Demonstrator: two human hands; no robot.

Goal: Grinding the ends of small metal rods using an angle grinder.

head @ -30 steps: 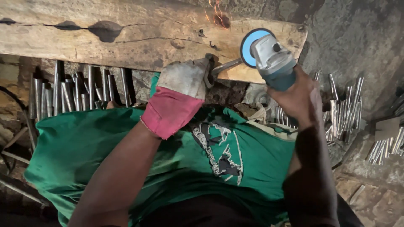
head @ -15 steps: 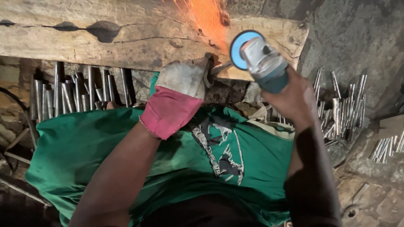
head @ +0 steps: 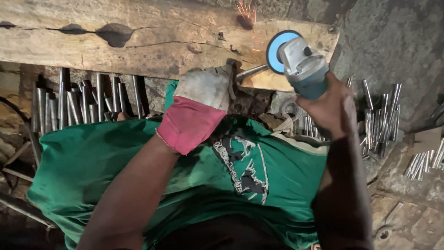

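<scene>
A beam (head: 138, 39) spans the upper frame. Rods (head: 83, 99) are stacked below it at left, more rods (head: 379, 120) at right. A grinder (head: 300, 62) is positioned at upper right.

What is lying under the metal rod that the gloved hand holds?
The metal rod rests on the edge of the wooden beam, beside the grinder disc. The gloved left hand covers the rod's rear part, so its support there is hidden.
</scene>
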